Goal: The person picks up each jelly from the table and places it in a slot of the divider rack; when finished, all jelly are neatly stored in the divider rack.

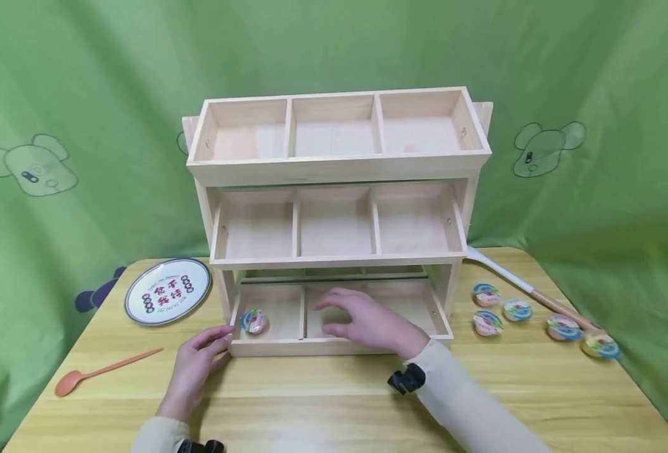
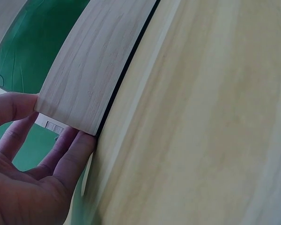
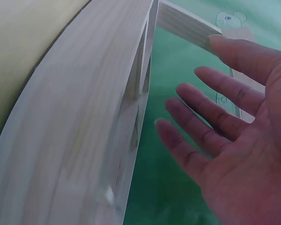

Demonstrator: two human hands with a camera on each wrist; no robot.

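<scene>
A three-tier wooden rack (image 1: 339, 171) stands at the table's centre, each tier a tray split into three compartments. In the bottom tray's left compartment sits a small jelly cup (image 1: 254, 321) with a colourful printed lid. My left hand (image 1: 197, 365) holds the left end of that tray; in the left wrist view its thumb and fingers (image 2: 75, 152) meet the front board's (image 2: 89, 70) end. Over the bottom tray's middle compartment hovers my right hand (image 1: 368, 319), fingers spread and slightly bent, holding nothing. The right wrist view shows its palm and fingers (image 3: 210, 124) apart from the wood.
Right of the rack lie several more jelly cups (image 1: 488, 323). Beside them is a white-headed utensil with a wooden handle (image 1: 560, 308). On the left are a printed oval plate (image 1: 167, 291) and an orange spoon (image 1: 107, 369). A green curtain (image 1: 334, 44) hangs behind.
</scene>
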